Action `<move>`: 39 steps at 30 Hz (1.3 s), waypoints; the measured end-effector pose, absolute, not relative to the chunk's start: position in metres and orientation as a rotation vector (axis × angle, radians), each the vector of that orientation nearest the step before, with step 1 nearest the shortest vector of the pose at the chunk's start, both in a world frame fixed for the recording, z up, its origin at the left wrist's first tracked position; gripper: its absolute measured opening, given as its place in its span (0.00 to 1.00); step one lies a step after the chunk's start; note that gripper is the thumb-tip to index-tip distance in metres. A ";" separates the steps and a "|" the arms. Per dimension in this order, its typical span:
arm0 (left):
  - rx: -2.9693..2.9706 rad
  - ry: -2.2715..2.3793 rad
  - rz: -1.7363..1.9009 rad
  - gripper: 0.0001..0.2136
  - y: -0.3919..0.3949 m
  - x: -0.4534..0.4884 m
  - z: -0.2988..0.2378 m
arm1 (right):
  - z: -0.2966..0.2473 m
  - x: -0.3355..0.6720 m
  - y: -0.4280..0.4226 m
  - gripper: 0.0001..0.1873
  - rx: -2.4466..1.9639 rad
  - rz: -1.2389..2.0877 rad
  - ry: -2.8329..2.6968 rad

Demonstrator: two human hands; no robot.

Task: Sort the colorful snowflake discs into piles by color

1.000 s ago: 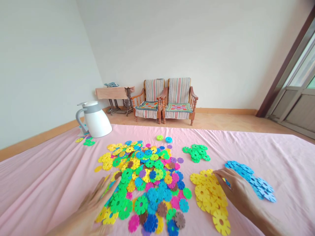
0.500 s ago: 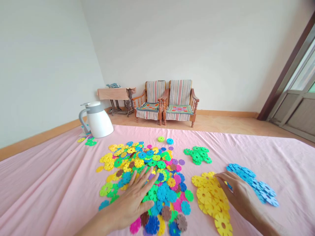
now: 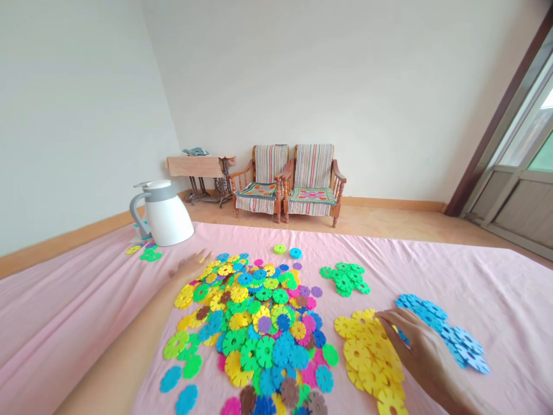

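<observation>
The right hand (image 3: 410, 331) bends at the yellow flower discs (image 3: 367, 351), right of the mixed flower-disc pile (image 3: 283, 349), its grip hidden; the left hand (image 3: 188, 266) (blurred, grip unreadable) has swung from that pile's middle to its far-left edge, uncovering the middle.

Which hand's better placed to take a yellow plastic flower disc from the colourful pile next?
Probably the left hand: it's by yellow discs at the colourful pile; the right hand is at the separate yellow group.
</observation>
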State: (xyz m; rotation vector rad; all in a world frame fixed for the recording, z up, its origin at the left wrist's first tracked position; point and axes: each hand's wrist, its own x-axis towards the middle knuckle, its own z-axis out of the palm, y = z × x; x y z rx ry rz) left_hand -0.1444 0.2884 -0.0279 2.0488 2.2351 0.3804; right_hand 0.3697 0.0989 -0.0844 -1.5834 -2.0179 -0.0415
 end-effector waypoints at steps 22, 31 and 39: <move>2.399 1.194 0.607 0.22 0.184 -0.009 -0.020 | -0.075 0.366 0.097 0.16 -1.543 -0.108 -2.042; 2.120 1.071 0.820 0.23 0.159 0.004 -0.003 | -0.070 0.362 0.096 0.17 -1.516 -0.088 -2.034; 2.443 1.418 0.720 0.21 0.152 0.006 -0.035 | -0.042 0.318 0.087 0.16 -1.413 0.057 -2.099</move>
